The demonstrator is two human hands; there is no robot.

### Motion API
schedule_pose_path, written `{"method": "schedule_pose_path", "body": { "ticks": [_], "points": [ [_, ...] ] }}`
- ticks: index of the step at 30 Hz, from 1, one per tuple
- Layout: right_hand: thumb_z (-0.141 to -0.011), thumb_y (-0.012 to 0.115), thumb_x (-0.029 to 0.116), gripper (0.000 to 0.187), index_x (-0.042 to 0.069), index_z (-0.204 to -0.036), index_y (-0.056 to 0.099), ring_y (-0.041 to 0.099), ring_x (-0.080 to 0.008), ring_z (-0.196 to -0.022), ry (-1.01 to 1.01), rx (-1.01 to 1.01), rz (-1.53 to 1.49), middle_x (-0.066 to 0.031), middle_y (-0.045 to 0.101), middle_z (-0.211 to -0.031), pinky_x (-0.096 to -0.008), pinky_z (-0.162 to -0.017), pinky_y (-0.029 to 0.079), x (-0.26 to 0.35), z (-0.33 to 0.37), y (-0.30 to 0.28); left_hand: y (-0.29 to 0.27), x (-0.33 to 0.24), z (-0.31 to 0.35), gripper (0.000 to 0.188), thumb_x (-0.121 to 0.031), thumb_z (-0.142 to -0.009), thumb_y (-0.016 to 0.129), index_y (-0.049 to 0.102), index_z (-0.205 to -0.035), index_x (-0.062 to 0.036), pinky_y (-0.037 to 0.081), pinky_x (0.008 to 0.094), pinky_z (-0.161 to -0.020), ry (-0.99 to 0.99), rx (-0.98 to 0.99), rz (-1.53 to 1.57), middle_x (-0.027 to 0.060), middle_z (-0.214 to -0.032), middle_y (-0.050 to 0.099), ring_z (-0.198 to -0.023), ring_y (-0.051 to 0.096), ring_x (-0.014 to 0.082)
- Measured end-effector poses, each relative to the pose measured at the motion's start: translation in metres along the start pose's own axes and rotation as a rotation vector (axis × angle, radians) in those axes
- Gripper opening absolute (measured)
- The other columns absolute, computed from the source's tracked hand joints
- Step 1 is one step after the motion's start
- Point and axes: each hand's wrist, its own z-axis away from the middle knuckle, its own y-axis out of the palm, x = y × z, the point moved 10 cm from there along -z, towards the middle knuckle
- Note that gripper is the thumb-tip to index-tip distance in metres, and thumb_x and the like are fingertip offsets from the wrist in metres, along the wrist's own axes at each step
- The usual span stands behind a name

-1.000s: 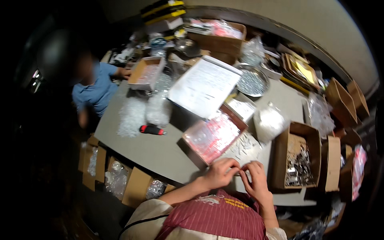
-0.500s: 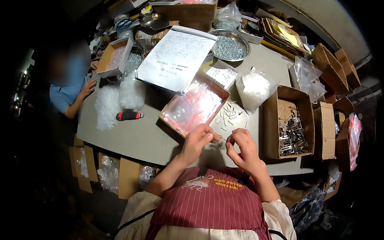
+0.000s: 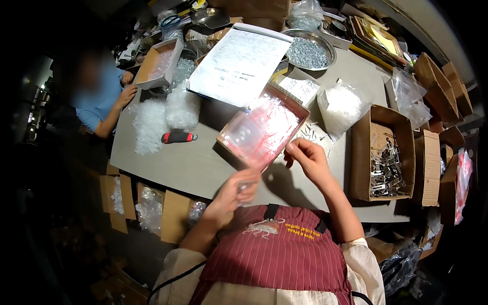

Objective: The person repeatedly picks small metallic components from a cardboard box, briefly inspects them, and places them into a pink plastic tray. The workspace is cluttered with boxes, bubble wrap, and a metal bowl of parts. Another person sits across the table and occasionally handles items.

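Note:
My left hand (image 3: 235, 194) is curled closed in front of the near corner of a shallow cardboard box (image 3: 238, 159). It is slightly blurred, and a small pale or clear piece shows at its fingers, too indistinct to name. Clear plastic bags with red edges (image 3: 259, 127) fill that box. By the box's right side, my right hand (image 3: 311, 161) has its thumb and fingers drawn together; whatever they hold, if anything, is hidden. Just beyond the right hand lies a loose scatter of small metal pins (image 3: 316, 133).
Right of me stands a deep cardboard box (image 3: 360, 173) of metal clips. A bag of white pieces (image 3: 341, 109), a bowl of small metal parts (image 3: 308, 52) and a clipboard (image 3: 241, 63) lie farther back. A red-black handled tool (image 3: 179, 138) rests left. Another person (image 3: 104, 101) sits far left.
My hands have moved apart. The left has drawn back toward me, and the right has reached forward to the box's right side near the pins. The whole view has shifted slightly.

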Motion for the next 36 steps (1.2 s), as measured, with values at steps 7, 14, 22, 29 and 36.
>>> {"method": "schedule_pose_path", "body": {
  "ticks": [7,14,22,29,36],
  "points": [
    [-0.091,0.071,0.021,0.020,0.003,-0.099,0.068,0.063,-0.0319,-0.085,-0.386,-0.117,0.796,-0.0153,0.065,-0.090,-0.0425,-0.077,0.049,0.018,-0.055,-0.001,-0.192,0.017,0.135,0.021,-0.024,-0.100,0.058,0.061,-0.092,-0.0051,0.038,0.0269,-0.044,0.057,-0.636,-0.695,0.0035,-0.061,0.054,-0.048,0.050,0.0138],
    [-0.085,0.077,0.029,0.030,0.002,-0.099,0.069,0.059,-0.0348,-0.096,-0.365,-0.059,1.145,-0.0139,0.063,-0.092,-0.0464,-0.086,0.045,-0.024,-0.086,0.046,-0.211,0.028,0.181,0.035,-0.036,-0.088,0.068,0.074,-0.100,-0.0036,0.054,0.0485,-0.081,-0.330,-0.861,-1.876,0.0199,-0.097,0.072,-0.089,0.069,0.0392],
    [-0.089,0.073,0.016,0.016,0.001,-0.091,0.076,0.065,-0.0243,-0.074,-0.260,-0.122,0.654,-0.0103,0.069,-0.079,-0.0367,-0.067,0.051,-0.004,-0.066,-0.002,-0.068,-0.078,0.134,0.017,-0.018,-0.098,0.062,0.071,-0.100,-0.0034,0.054,0.0442,-0.074,0.250,-0.802,-1.465,0.0154,-0.090,0.071,-0.080,0.068,0.0349],
    [-0.100,0.067,0.022,0.020,0.003,-0.094,0.071,0.055,-0.0057,-0.063,0.106,-0.151,-0.045,0.0009,0.065,-0.074,-0.0220,-0.057,0.043,-0.045,-0.036,-0.010,0.092,-0.109,0.056,0.036,-0.007,-0.087,0.072,0.062,-0.121,-0.0043,0.051,0.0431,-0.090,1.112,-0.680,-1.765,0.0164,-0.117,0.064,-0.108,0.061,0.0364],
    [-0.103,0.063,0.028,0.027,0.003,-0.094,0.069,0.056,-0.0054,-0.063,0.178,-0.101,-0.092,-0.0015,0.069,-0.076,-0.0228,-0.057,0.045,-0.065,0.006,-0.023,0.103,-0.077,0.001,0.031,0.001,-0.082,0.071,0.067,-0.112,-0.0009,0.052,0.0405,-0.079,1.149,-0.297,-1.786,0.0136,-0.098,0.068,-0.089,0.065,0.0350]
  ]
}}
